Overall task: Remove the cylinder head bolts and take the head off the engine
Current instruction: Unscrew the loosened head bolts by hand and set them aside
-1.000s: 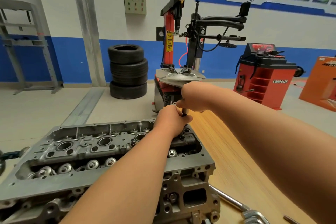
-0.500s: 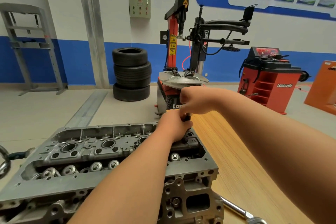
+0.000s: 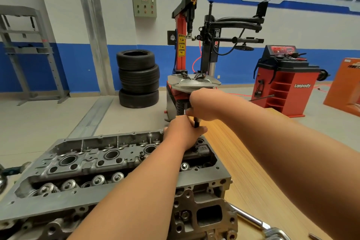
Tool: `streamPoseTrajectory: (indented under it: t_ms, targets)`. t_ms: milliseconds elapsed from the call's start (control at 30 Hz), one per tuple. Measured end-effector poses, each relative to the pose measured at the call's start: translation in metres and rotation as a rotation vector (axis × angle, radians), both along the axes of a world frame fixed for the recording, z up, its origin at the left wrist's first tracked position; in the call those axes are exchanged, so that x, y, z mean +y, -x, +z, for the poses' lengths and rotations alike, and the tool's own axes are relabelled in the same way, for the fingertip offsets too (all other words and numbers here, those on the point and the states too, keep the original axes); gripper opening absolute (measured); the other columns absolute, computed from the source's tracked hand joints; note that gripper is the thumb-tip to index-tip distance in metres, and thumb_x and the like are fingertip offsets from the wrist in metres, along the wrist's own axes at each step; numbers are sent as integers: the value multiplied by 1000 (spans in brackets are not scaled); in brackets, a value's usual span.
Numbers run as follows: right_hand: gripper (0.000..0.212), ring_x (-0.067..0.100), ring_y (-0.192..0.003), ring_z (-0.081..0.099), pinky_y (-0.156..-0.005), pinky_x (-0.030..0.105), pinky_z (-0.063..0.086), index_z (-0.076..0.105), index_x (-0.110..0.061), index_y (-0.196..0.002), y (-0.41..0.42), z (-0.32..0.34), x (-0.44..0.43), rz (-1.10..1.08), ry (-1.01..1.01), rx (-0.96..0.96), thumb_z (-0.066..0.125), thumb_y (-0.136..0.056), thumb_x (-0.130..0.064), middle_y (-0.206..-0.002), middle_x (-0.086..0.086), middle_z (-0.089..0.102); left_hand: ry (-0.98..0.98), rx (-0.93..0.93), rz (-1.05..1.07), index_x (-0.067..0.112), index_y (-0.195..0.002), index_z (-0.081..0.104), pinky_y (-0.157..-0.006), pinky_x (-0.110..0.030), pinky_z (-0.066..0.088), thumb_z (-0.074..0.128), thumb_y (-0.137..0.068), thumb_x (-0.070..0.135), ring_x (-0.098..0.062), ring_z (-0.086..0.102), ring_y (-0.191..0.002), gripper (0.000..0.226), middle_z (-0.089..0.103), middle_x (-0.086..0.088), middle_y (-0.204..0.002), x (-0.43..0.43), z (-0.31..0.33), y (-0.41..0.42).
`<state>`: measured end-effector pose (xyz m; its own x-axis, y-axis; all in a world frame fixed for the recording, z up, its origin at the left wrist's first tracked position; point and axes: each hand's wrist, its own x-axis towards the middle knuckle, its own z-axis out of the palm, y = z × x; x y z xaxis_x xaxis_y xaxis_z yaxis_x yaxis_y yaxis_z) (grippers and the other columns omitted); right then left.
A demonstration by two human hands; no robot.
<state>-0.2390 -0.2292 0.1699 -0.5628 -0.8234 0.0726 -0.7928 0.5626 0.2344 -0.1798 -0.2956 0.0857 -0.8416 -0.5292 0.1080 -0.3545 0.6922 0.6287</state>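
**Supervisor:** Head view. What has changed in the last second?

**Inspector:** Very little. The left hand [image 3: 183, 132] and right hand [image 3: 206, 103] stay at the far end of the cylinder head [image 3: 204, 179]. A little more of the dark tool shaft [image 3: 196, 122] now shows between them. I judge that one bolt is still being wound out. The bolt itself is hidden under the left hand.

**Supervisor:** Fingers?

**Inspector:** The left hand's fingers are curled round the lower shaft, just above the head. The right hand is closed over the top of the shaft, and the handle cannot be seen.

**Supervisor:** Where is the head?

**Inspector:** It rests on the wooden table [image 3: 253, 161], not lifted, running from near left to far right. I cannot tell how many bolts remain.

**Supervisor:** Counts?

**Inspector:**
- One head and one shaft in work, with two hands on it
- Three round plug wells showing, with any fourth under the left arm
- Five valve springs visible
- One chrome wrench [image 3: 251, 218] lying on the table, near right, untouched
- One stack of tyres [image 3: 138, 76] behind, and I cannot separate three from four
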Motion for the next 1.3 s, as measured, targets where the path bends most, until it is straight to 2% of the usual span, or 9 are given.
streamPoseTrajectory:
  t_ms: [100,267,400,567,700,800,933,1100,1300]
  targets:
    - [25,20,-90,56,-57,20,36,63,-13,-113,1,8,10,102,94,-251,52,-91,-10,-96,-3,57,-11,8,-56,24,-88,61,-96,-46,45,55,-92,40,-28,59,-98,18,65,-1,-92,-3,-2,-1]
    - [44,17,-57,47,-49,30,33,49,-11,-68,0,2,3,-68,71,-2,44,-98,-44,-66,3,49,-22,56,48,24,-63,56,-78,-36,48,66,-83,48,-25,61,-86,33,61,0,-74,-2,-2,3]
    - [20,19,-77,56,-53,25,34,63,-8,-105,-1,12,6,84,3,-182,49,-93,-11,-88,1,59,-32,62,-76,27,-78,58,-83,-37,49,55,-92,42,-24,60,-89,21,65,1,-84,-4,-3,0]
    - [42,16,-59,48,-48,28,30,47,-14,-69,-4,7,-3,-47,15,14,42,-98,-44,-68,2,51,-111,119,16,21,-71,57,-64,-30,40,67,-85,41,-20,57,-76,27,60,2,-73,-4,1,0]
    - [22,21,-80,62,-53,23,40,63,-8,-104,-1,10,6,20,-13,-202,47,-96,-20,-94,8,65,-100,92,-60,26,-80,57,-73,-33,47,62,-88,41,-21,60,-86,18,64,5,-87,-5,-3,-1]
    - [36,27,-98,64,-78,37,53,63,-8,-113,-2,13,13,30,-12,-315,54,-88,-32,-109,14,66,-84,115,-21,31,-65,54,-88,-44,49,66,-85,37,-26,59,-86,24,59,6,-72,-7,0,-3]
    - [39,17,-60,52,-48,31,37,63,-11,-99,-2,3,4,-87,-69,7,41,-97,-43,-73,4,55,-122,92,44,24,-68,52,-96,-49,45,69,-82,45,-30,61,-96,30,54,5,-70,-2,2,1]
    - [28,16,-85,49,-58,21,33,60,-19,-119,4,14,16,74,29,-237,49,-94,-13,-98,-5,52,-167,111,-53,31,-89,62,-96,-45,46,62,-89,37,-23,62,-98,6,68,3,-98,-6,-2,-3]
    - [41,14,-56,48,-46,27,32,54,-12,-74,1,13,6,-59,72,17,47,-96,-46,-66,1,50,-92,89,29,22,-68,53,-79,-38,49,66,-83,46,-20,59,-77,31,59,3,-70,-4,-2,3]
